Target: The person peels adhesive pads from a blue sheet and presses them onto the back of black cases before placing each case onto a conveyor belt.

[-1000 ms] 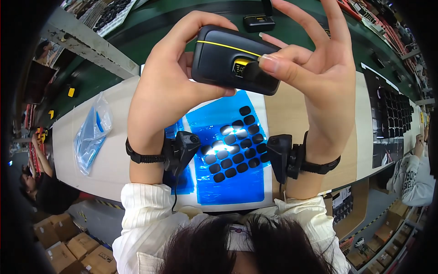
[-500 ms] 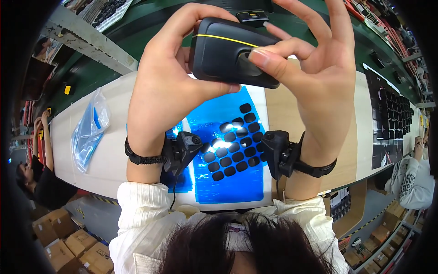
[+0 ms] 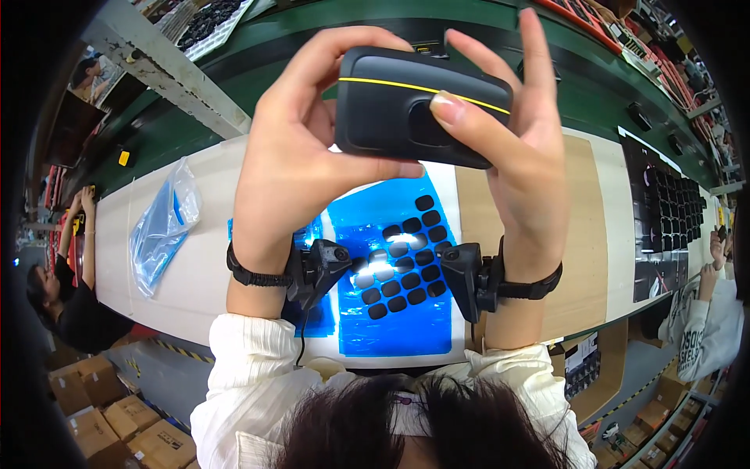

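My left hand (image 3: pixel 285 148) grips a black rounded plastic housing (image 3: pixel 379 113) by its left end, fingers over the top and thumb along the lower edge. A thin yellow line runs across the housing. Below that line is a dark oval patch (image 3: pixel 428 129). My right hand (image 3: pixel 531 176) has its thumb pressed on the housing's face at the upper edge of this oval; two of its fingers stretch upward behind, and the rest are hidden. Under my hands lies a blue film sheet (image 3: pixel 391 336) bearing several black rounded stickers (image 3: pixel 424 256).
A clear plastic bag (image 3: pixel 160 242) lies left on the white table (image 3: pixel 113 258). Brown board (image 3: pixel 582 234) covers the table's right part, beside a black sheet of pads (image 3: pixel 664 203). Beyond runs a green belt (image 3: pixel 582 105). A grey post (image 3: pixel 176 74) stands far left. Co-workers are at both sides.
The housing has come slightly nearer and turned more level. My right thumb has moved up off the oval's middle, which now looks dark instead of greyish. My right fingers have drawn in closer behind the housing.
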`<state>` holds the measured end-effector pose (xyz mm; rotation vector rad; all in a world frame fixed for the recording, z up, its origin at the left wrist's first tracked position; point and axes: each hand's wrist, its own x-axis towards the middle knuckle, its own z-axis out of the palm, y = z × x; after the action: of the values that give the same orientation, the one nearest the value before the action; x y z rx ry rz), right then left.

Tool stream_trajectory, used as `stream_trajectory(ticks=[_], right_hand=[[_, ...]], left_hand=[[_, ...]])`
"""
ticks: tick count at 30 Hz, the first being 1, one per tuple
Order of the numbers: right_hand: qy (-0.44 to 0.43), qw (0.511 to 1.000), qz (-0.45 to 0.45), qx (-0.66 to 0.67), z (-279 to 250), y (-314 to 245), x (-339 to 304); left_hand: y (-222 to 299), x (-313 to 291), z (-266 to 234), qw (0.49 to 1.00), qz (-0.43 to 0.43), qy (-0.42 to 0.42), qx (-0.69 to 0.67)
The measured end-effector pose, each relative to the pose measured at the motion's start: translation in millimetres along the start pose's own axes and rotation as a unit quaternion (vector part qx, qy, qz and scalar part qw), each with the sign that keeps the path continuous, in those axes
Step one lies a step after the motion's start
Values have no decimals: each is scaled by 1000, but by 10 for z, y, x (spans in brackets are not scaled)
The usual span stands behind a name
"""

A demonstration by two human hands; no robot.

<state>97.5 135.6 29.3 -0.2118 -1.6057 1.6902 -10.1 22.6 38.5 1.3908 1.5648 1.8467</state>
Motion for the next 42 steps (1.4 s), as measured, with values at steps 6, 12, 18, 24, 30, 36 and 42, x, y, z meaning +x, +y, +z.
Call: stream_trajectory(ticks=[6,12,18,24,30,36,42], right_hand=[[23,991,-98,-90,21,-47,-40],[31,979,-152,-136,41,-19,-34],[21,973,-185,-134,16,113,63],[26,991,-111,-70,-54,264,102],[99,986,61,-122,-225,377,198],[120,933,4,-338,-731,567,325],[97,943,-103,-302,-854,390,293]], left_hand=[[-59,64,-38,992,-90,-47,-74],[-178,108,-43,992,-46,-3,-119],[-195,122,-59,998,-28,8,-59],[-267,191,-175,987,-138,-74,-36],[-441,78,-89,982,-60,-61,169],[-1020,414,-668,984,-107,24,137],[-2150,666,-1785,853,-139,123,489]])
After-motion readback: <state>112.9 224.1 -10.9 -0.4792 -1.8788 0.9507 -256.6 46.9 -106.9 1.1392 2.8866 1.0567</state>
